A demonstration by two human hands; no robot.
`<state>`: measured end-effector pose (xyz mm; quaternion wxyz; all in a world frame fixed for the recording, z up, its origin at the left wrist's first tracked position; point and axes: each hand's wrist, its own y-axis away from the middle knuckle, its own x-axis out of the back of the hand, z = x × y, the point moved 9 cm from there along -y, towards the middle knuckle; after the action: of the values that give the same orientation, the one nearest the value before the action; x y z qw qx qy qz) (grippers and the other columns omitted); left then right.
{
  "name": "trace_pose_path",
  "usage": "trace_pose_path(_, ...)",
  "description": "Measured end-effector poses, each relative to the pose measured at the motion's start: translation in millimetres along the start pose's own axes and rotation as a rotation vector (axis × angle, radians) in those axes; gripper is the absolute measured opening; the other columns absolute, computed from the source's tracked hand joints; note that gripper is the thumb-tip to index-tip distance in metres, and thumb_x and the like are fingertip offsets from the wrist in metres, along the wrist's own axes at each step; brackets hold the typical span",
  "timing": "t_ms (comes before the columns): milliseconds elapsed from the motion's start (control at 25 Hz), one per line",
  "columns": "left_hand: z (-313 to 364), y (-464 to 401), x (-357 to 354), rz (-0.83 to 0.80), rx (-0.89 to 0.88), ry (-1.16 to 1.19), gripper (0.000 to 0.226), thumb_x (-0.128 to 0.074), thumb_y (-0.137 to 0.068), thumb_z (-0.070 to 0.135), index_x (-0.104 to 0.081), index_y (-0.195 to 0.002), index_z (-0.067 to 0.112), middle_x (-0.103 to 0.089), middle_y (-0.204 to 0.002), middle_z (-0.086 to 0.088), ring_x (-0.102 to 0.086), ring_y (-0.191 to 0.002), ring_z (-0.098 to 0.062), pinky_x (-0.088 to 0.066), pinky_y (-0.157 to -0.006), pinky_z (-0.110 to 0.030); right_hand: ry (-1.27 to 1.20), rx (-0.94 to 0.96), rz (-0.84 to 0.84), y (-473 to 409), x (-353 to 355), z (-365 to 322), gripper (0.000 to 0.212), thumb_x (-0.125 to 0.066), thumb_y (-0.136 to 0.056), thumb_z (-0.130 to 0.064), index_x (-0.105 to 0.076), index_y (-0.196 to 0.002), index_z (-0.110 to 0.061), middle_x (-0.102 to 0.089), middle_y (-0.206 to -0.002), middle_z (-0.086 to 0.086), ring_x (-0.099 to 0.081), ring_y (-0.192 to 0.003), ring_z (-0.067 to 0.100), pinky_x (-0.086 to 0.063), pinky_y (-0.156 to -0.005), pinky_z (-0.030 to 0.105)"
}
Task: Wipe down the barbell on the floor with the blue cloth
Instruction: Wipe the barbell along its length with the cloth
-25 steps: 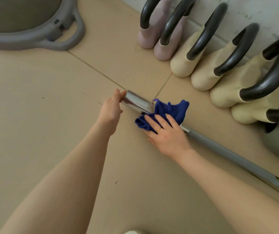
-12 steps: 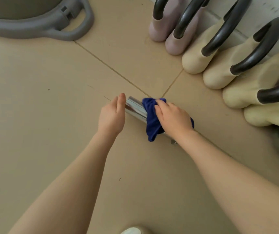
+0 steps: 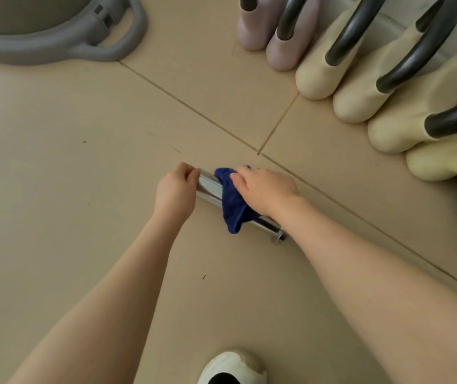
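The barbell's shiny chrome sleeve [image 3: 210, 188] lies on the tan floor, running down to the right. My left hand [image 3: 176, 191] presses against the sleeve's end with curled fingers. A blue cloth [image 3: 232, 209] is draped over the sleeve, and my right hand [image 3: 263, 191] is wrapped over the cloth and the bar. The bar's collar [image 3: 277, 234] shows just below my right wrist. My right forearm hides the rest of the barbell.
A row of pink and cream kettlebells [image 3: 360, 79] with dark handles lines the wall at the upper right. A grey round base with a handle [image 3: 88, 37] sits at the upper left. My white shoe [image 3: 232, 367] is at the bottom edge.
My right hand slid the blue cloth from the thinner shaft up onto the chrome sleeve toward my left hand. The camera view shifted, so the bar's long shaft is now hidden under my arm.
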<state>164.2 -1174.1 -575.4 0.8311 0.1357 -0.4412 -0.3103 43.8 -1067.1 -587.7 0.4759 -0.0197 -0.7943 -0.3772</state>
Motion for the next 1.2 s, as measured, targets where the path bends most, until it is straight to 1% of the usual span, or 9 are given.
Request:
trace_pose_path(80, -5.5, 7.2, 1.3, 0.029, 0.019, 0.107, 0.019, -0.044, -0.095, 0.019, -0.060, -0.099, 0.009, -0.056, -0.084, -0.003, -0.047, -0.070, -0.018, -0.035, -0.054, -0.026, 0.070, -0.211, 0.008, 19.6, -2.4, 60.7, 0.045, -0.017, -0.098, -0.038, -0.057, -0.112, -0.021, -0.064, -0.113, 0.013, -0.059, -0.102, 0.032, -0.042, -0.082, 0.037)
trace_pose_path(280, -8.3, 8.9, -1.9, 0.093, 0.042, 0.176, 0.019, -0.044, -0.093, 0.017, -0.061, -0.098, 0.011, -0.057, -0.085, -0.005, -0.048, -0.076, -0.021, -0.036, -0.057, -0.027, -0.412, -0.508, 0.266, 127.8, -14.4, 155.7, 0.030, -0.037, -0.094, -0.031, -0.059, -0.087, -0.011, -0.067, -0.094, 0.020, -0.060, -0.088, 0.039, -0.047, -0.073, 0.041)
trace_pose_path(400, -3.1, -2.1, -2.4, 0.160, 0.082, 0.006, 0.025, -0.038, -0.093, 0.015, -0.061, -0.101, 0.010, -0.061, -0.102, -0.013, -0.053, -0.093, -0.031, -0.041, -0.078, -0.032, -0.260, -0.434, 0.398, 128.8, -7.3, 107.5, 0.026, -0.045, -0.091, -0.032, -0.057, -0.091, -0.009, -0.065, -0.094, 0.017, -0.060, -0.088, 0.037, -0.044, -0.072, 0.040)
trace_pose_path(480, 13.7, -1.2, -14.1, 0.093, 0.081, -0.228, 0.032, -0.032, -0.093, 0.012, -0.055, -0.115, 0.007, -0.052, -0.126, -0.020, -0.042, -0.122, -0.038, -0.034, -0.103, -0.041, -0.126, -0.382, 0.496, 118.7, -2.8, 72.8, 0.034, -0.053, -0.084, -0.042, -0.058, -0.089, -0.009, -0.065, -0.089, 0.013, -0.061, -0.081, 0.035, -0.045, -0.073, 0.040)
trace_pose_path(600, 60.2, 35.1, -45.3, 0.010, -0.159, -0.339, 0.043, -0.031, -0.098, 0.019, -0.031, -0.140, 0.010, -0.017, -0.154, -0.015, -0.004, -0.143, -0.031, -0.008, -0.117, -0.044, -0.016, -0.263, 0.451, 124.4, -13.7, 79.6, 0.027, -0.068, -0.076, -0.029, -0.062, -0.095, -0.011, -0.066, -0.091, 0.012, -0.063, -0.082, 0.035, -0.049, -0.073, 0.040)
trace_pose_path(760, 98.8, 112.1, -119.0, -0.204, -0.664, -0.469, 0.050, -0.036, -0.098, 0.021, -0.021, -0.145, 0.011, -0.010, -0.157, -0.008, -0.001, -0.145, -0.023, -0.006, -0.117, -0.036, 0.271, -0.255, 0.440, 168.9, -36.2, 119.9, 0.054, -0.082, -0.047, -0.016, -0.069, -0.099, -0.021, -0.069, -0.094, 0.012, -0.065, -0.075, 0.030, -0.053, -0.064, 0.034)
trace_pose_path(920, 80.6, 128.2, -159.1, -0.260, -0.810, -0.864, 0.058, -0.039, -0.094, 0.016, -0.013, -0.144, 0.000, -0.007, -0.155, -0.020, 0.001, -0.145, -0.028, -0.003, -0.117, -0.036, 0.064, -0.489, 0.449, 161.0, -41.2, 114.1, 0.033, -0.075, -0.053, -0.017, -0.070, -0.085, -0.018, -0.066, -0.080, 0.013, -0.061, -0.067, 0.034, -0.048, -0.064, 0.038)
trace_pose_path(1080, 97.5, 131.3, -151.6, -0.117, -1.057, -0.975, 0.072, -0.069, -0.078, 0.017, -0.034, -0.139, 0.000, -0.041, -0.141, -0.024, -0.035, -0.136, -0.031, -0.030, -0.111, -0.037, -0.084, -0.402, 0.495, 150.7, -31.6, 106.5, 0.033, -0.065, -0.069, -0.023, -0.067, -0.102, -0.019, -0.063, -0.100, 0.011, -0.056, -0.097, 0.033, -0.028, -0.099, 0.041)
trace_pose_path(1200, 92.9, 119.6, -153.2, -0.248, -0.990, -1.022, 0.074, -0.050, -0.092, 0.014, -0.001, -0.147, 0.005, -0.010, -0.157, -0.010, -0.003, -0.145, -0.023, -0.004, -0.118, -0.035, -0.078, -0.358, 0.340, 160.0, -37.8, 128.1, 0.047, -0.052, -0.081, -0.018, -0.051, -0.127, -0.030, -0.050, -0.125, 0.006, -0.044, -0.115, 0.031, -0.035, -0.093, 0.038)
